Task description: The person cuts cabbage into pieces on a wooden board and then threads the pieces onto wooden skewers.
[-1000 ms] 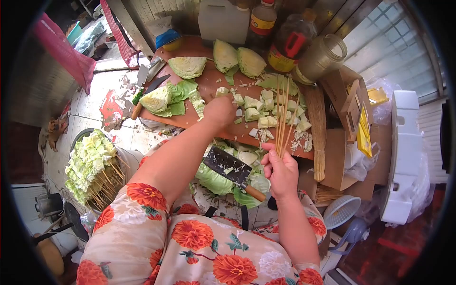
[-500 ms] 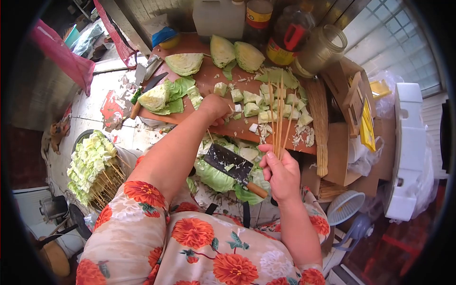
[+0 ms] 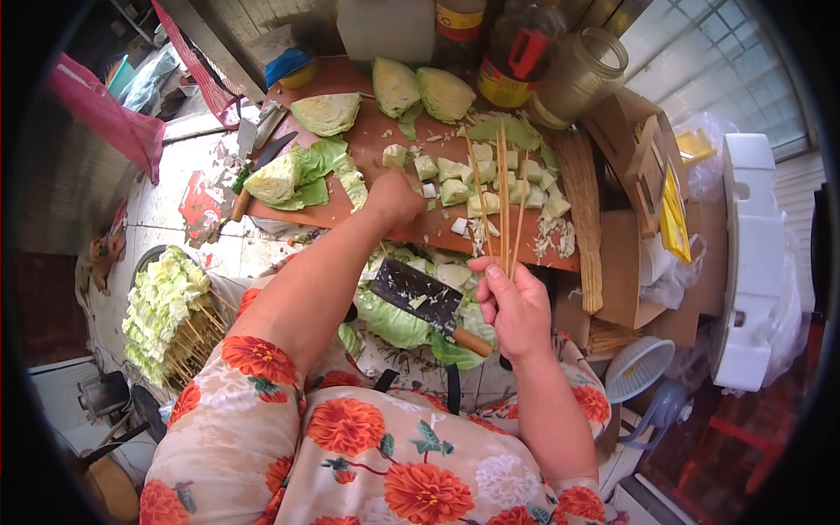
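Note:
My left hand [image 3: 398, 198] is closed low over the front of the brown cutting board [image 3: 337, 199], beside the cut cabbage chunks [image 3: 455, 192]. Its fingers curl down, mostly hidden; the end of a thin wooden skewer pokes out below it. Upright in my closed right hand [image 3: 518, 306] is a small fanned bunch of wooden skewers [image 3: 505, 206], in front of the chunks. Below the board, a cleaver [image 3: 416, 296] with a wooden handle rests on whole cabbages [image 3: 389, 322]. Cabbage wedges [image 3: 325, 114] lie along the back and left of the board.
To the left stands a container of skewered cabbage leaves [image 3: 166, 306]. A knife [image 3: 273, 150] lies at the board's left edge. Jugs and a glass jar [image 3: 582, 74] line the back. A long bundle of sticks [image 3: 582, 227] and cardboard boxes [image 3: 621, 280] are at right.
The whole view has shifted slightly. My left hand stays low over the board by the chunks. The skewers in my right hand have fanned a little differently.

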Demonstrator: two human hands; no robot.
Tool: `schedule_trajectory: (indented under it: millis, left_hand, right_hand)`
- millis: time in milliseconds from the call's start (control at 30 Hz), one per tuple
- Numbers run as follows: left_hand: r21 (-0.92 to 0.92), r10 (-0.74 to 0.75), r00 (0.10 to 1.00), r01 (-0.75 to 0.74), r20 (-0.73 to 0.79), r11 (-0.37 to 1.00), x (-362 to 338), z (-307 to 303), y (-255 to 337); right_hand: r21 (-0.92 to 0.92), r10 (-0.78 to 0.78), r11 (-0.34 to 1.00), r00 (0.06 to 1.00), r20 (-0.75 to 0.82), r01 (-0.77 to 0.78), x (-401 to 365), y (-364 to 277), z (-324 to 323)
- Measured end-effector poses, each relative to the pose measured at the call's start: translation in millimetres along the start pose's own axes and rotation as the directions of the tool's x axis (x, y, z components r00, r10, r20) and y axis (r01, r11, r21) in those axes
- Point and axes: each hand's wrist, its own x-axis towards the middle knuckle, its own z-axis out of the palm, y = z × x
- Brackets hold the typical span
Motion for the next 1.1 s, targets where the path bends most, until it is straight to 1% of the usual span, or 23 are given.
schedule_trajectory:
  millis: [100,133,167,200,267,300,367,400,467,567,700,800,867,900,967,1000,1033,1067,1100]
  left_hand:
    - [-0.003,-0.028,0.999,0.028,0.033,1.0,-12,-12,16]
    - [-0.288,-0.073,0.988,0.109,0.134,0.951,-18,-20,26]
    - [-0.538,-0.086,0.966,0.208,0.242,0.817,-23,-27,34]
    - [-0.535,-0.083,0.967,0.205,0.242,0.82,-27,-32,39]
    - [-0.756,-0.014,0.961,0.227,0.277,0.614,-34,-38,47]
    - [-0.755,-0.011,0.961,0.224,0.276,0.616,-38,-42,50]
    - [-0.849,0.042,0.955,0.24,0.293,0.47,-42,-48,54]
    - [-0.85,0.044,0.955,0.238,0.292,0.47,-43,-51,55]
    - [-0.878,0.103,0.949,0.231,0.299,0.42,-43,-55,55]
    - [-0.88,0.111,0.954,0.209,0.28,0.427,-43,-62,55]
    - [-0.886,0.09,0.961,0.203,0.263,0.416,-45,-70,59]
    - [-0.878,0.083,0.963,0.195,0.255,0.437,-45,-73,61]
    - [-0.861,0.082,0.98,0.119,0.182,0.494,-48,-73,64]
    - [-0.861,0.081,0.98,0.12,0.183,0.494,-47,-71,63]
    - [-0.824,0.136,0.991,-0.078,-0.001,0.561,-43,-64,57]
    - [-0.824,0.136,0.991,-0.077,0.0,0.561,-41,-61,55]
    - [-0.697,0.178,0.978,-0.202,-0.107,0.688,-40,-59,53]
    - [-0.535,0.237,0.95,-0.31,-0.203,0.786,-39,-58,51]
    - [-0.536,0.237,0.95,-0.31,-0.202,0.786,-43,-59,55]
  right_hand:
    - [-0.044,0.03,0.999,1.0,-0.001,-0.03,1,2,-5]
    - [-0.027,0.068,0.997,0.998,0.0,-0.068,1,2,-5]
    - [-0.009,0.106,0.994,0.994,0.002,-0.106,0,2,-5]
    - [-0.006,0.103,0.995,0.995,-0.001,-0.103,0,1,-5]
    - [-0.077,0.153,0.985,0.988,0.014,-0.151,0,0,-4]
    - [-0.075,0.15,0.986,0.989,0.012,-0.148,0,0,-5]
    - [-0.071,0.162,0.985,0.985,0.058,-0.158,0,3,-7]
    - [-0.071,0.159,0.985,0.986,0.058,-0.155,0,2,-7]
    - [-0.079,0.158,0.985,0.985,0.064,-0.153,-2,0,-7]
    - [-0.104,0.161,0.982,0.986,0.046,-0.156,-5,-4,-5]
    - [-0.079,0.148,0.987,0.987,0.063,-0.143,-7,-5,-5]
    - [-0.085,0.164,0.984,0.984,0.064,-0.158,-7,-4,-6]
    - [-0.088,0.162,0.984,0.984,0.077,-0.156,-6,-5,-6]
    - [-0.088,0.163,0.984,0.984,0.077,-0.156,-5,-4,-7]
    - [-0.082,0.165,0.984,0.983,0.085,-0.158,-4,-3,-8]
    - [-0.082,0.165,0.984,0.983,0.085,-0.158,-4,-3,-8]
    - [-0.062,0.166,0.985,0.982,0.088,-0.161,-4,-4,-7]
    - [-0.043,0.167,0.986,0.982,0.092,-0.164,-4,-4,-6]
    - [-0.043,0.167,0.986,0.982,0.091,-0.164,-4,-3,-5]
